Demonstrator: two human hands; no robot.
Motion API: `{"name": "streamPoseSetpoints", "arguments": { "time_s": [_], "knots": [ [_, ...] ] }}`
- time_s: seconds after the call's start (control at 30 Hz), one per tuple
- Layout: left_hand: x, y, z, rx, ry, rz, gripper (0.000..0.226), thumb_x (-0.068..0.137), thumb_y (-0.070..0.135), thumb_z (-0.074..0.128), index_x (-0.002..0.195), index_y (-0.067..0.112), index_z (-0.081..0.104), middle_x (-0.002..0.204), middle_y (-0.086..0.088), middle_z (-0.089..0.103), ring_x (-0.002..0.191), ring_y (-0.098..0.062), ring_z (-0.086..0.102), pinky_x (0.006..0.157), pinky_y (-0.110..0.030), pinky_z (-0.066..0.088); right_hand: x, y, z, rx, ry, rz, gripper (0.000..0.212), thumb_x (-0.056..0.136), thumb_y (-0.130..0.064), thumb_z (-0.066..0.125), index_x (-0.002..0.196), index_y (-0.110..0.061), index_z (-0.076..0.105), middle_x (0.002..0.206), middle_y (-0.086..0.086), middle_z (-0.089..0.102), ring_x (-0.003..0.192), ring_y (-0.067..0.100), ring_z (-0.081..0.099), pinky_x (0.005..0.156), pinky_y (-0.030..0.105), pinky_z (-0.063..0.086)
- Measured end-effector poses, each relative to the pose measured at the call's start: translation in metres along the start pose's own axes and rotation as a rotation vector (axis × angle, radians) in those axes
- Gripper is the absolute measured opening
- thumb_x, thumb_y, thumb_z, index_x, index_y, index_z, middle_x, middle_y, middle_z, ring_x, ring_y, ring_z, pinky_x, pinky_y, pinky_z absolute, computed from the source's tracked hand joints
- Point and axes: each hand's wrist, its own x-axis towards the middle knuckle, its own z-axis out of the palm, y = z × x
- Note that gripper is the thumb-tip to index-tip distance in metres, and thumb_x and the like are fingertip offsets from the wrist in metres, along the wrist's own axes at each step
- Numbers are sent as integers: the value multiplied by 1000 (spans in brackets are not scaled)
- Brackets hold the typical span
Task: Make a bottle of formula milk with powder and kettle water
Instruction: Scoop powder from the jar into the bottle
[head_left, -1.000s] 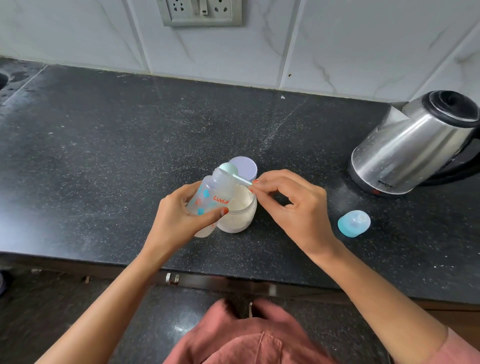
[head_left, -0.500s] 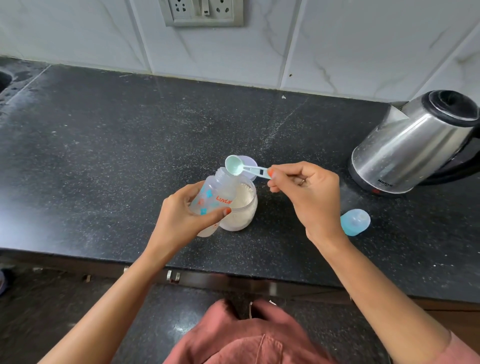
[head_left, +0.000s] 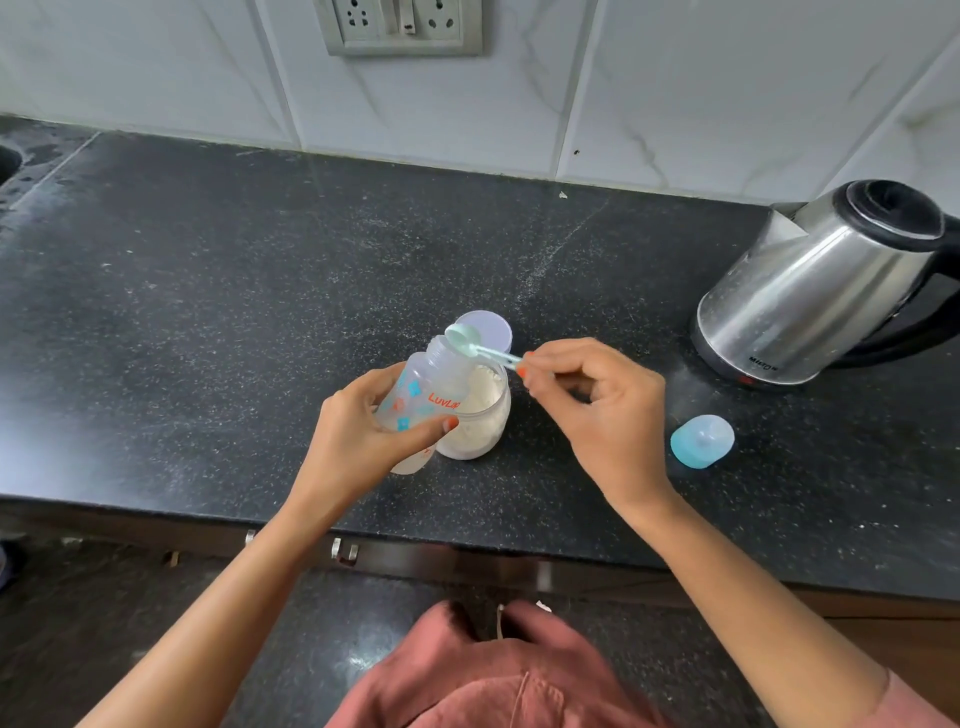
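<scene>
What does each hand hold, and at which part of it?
The left hand grips the clear plastic baby bottle round its body; the right hand pinches the pale green plastic measuring scoop by the end of its handle.

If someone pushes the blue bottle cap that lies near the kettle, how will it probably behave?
The blue bottle cap seems to lie on its side and looks round, so it would probably roll rather than slide. It seems thin translucent plastic, so likely light and stiff. The countertop looks smooth, so a small nudge may move it.
</scene>
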Motion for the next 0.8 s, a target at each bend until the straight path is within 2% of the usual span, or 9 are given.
{"name": "streamPoseSetpoints", "arguments": {
  "time_s": [0.07, 0.13, 0.27, 0.37, 0.47, 0.6, 0.63, 0.73, 0.8],
  "knots": [
    [-1, 0, -1, -4, 2, -2, 47, 50, 52, 75, 93, 53, 56, 97, 32, 63, 88, 9, 60, 74, -8, 46, 6, -2, -3, 163, 46, 267, 8, 79, -3, 67, 80, -11, 69, 71, -8, 69, 65, 4, 65, 64, 16, 52],
    [-2, 0, -1, -10, 2, -5, 49, 49, 56, 71, 96, 53, 56, 98, 31, 63, 91, 8, 59, 77, -10, 46, 12, 1, -6, 232, 79, 440, 11, 80, -4, 65, 79, -15, 68, 65, -7, 69, 61, 5, 65, 62, 16, 52],
    [-3, -3, -2, -20, 18, -5, 53, 50, 56, 70, 101, 47, 57, 98, 28, 65, 93, 4, 60, 78, -11, 46, 16, 13, -4, 162, 41, 574, 8, 82, -6, 64, 81, -14, 67, 71, -2, 68, 60, 3, 64, 59, 13, 51],
    [-4, -4, -4, -34, 25, -9, 52, 51, 54, 71, 100, 47, 57, 99, 27, 65, 93, 3, 60, 75, -8, 45, 17, 23, 2, -49, -70, 522, 9, 81, -8, 65, 79, -17, 68, 71, -8, 67, 60, 0, 62, 61, 14, 52],
    [-5, -6, -5, -39, 33, -18, 53, 51, 54, 71, 102, 45, 57, 98, 25, 65, 93, 1, 60, 76, -12, 46, 20, 26, 12, -198, -173, 432, 5, 80, -11, 67, 82, -12, 71, 72, -9, 66, 60, 0, 59, 59, 9, 47],
    [-7, -9, -6, -48, 47, -36, 53, 51, 54, 72, 101, 44, 58, 97, 22, 67, 92, -3, 61, 81, -28, 51, 23, 25, 28, -451, -358, 338, 10, 83, -21, 65, 89, -15, 71, 63, -17, 54, 55, 2, 48, 60, 23, 39],
    [-7, -10, -7, -50, 50, -40, 54, 51, 54, 73, 102, 43, 59, 97, 21, 67, 92, -4, 61, 82, -31, 51, 24, 23, 32, -505, -388, 319, 12, 84, -23, 64, 91, -17, 70, 67, -15, 57, 59, 4, 50, 61, 24, 37],
    [-9, -12, -7, -59, 58, -55, 59, 50, 54, 73, 105, 38, 60, 97, 18, 68, 93, -5, 62, 83, -34, 52, 26, 21, 42, -601, -433, 286, 14, 86, -26, 60, 95, -18, 68, 94, -3, 69, 85, 14, 61, 66, 24, 37],
    [-10, -13, -9, -57, 63, -60, 63, 50, 54, 74, 108, 34, 60, 98, 15, 68, 94, -6, 62, 84, -36, 52, 28, 22, 47, -637, -441, 265, 15, 87, -24, 59, 96, -18, 68, 99, -1, 70, 92, 17, 62, 68, 23, 37]
  ]
}}
